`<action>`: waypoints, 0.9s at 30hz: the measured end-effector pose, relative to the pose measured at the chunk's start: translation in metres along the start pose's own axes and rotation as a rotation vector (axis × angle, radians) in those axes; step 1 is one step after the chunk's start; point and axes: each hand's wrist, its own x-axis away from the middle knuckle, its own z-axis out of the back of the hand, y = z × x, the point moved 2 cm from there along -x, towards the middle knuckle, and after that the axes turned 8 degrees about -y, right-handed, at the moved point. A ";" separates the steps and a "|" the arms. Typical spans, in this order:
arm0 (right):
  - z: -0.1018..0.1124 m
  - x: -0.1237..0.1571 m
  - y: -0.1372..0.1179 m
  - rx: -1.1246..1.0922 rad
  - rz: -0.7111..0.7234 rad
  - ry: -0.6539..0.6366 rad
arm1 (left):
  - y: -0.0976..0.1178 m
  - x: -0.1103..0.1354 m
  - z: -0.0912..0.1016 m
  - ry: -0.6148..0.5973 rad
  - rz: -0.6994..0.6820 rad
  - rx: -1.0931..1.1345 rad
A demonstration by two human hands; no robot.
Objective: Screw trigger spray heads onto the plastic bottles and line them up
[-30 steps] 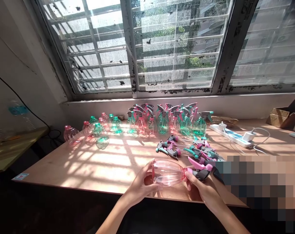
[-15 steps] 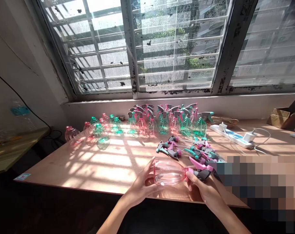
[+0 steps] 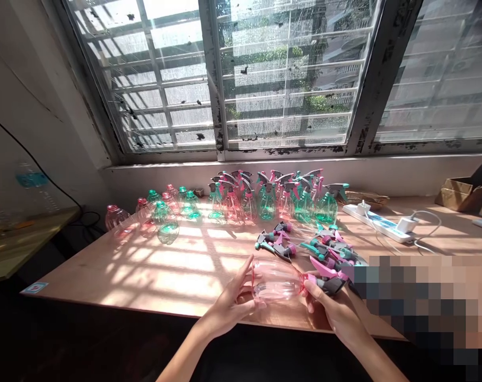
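Note:
A clear pink spray bottle (image 3: 278, 281) lies on its side in the air above the table's front edge, its base to the left. My left hand (image 3: 241, 297) is wrapped around the base end. At the neck, the fingers of my right hand (image 3: 330, 305) close on the pink collar of a grey and pink trigger sprayer head (image 3: 330, 284). The head sits at the bottle's mouth; how far it is screwed on I cannot tell. Just beyond lies a pile of loose sprayer heads (image 3: 332, 246) in grey, pink and teal, with a few more (image 3: 276, 244) to its left.
Pink and green bottles without heads (image 3: 161, 217) stand at the left of the wooden table (image 3: 153, 286). Several bottles with heads (image 3: 266, 201) line the window side. A white power strip (image 3: 379, 223) with cables lies at right, near a cardboard box (image 3: 461, 191). The lower right is pixelated.
Both hands keep their hold on the bottle and sprayer head in nearly the same place. Only a very slight shift of the left fingers shows.

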 end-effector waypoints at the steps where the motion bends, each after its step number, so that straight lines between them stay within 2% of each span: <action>1: 0.000 0.000 -0.001 -0.007 -0.010 0.001 | -0.001 0.000 0.000 -0.001 -0.006 0.000; 5: 0.000 0.000 -0.002 -0.002 0.029 0.019 | -0.001 0.001 -0.001 -0.004 0.009 0.024; 10: 0.001 0.000 0.002 -0.041 -0.035 0.023 | 0.007 0.002 -0.002 -0.001 0.045 0.010; 16: 0.000 -0.001 -0.005 -0.029 0.084 0.061 | 0.006 0.001 -0.002 -0.028 0.007 0.027; 23: 0.004 -0.002 0.000 0.121 0.118 0.020 | 0.004 0.001 -0.001 -0.017 0.022 0.050; 27: 0.003 -0.002 0.003 0.078 0.079 0.023 | 0.004 0.001 -0.001 -0.023 0.033 0.050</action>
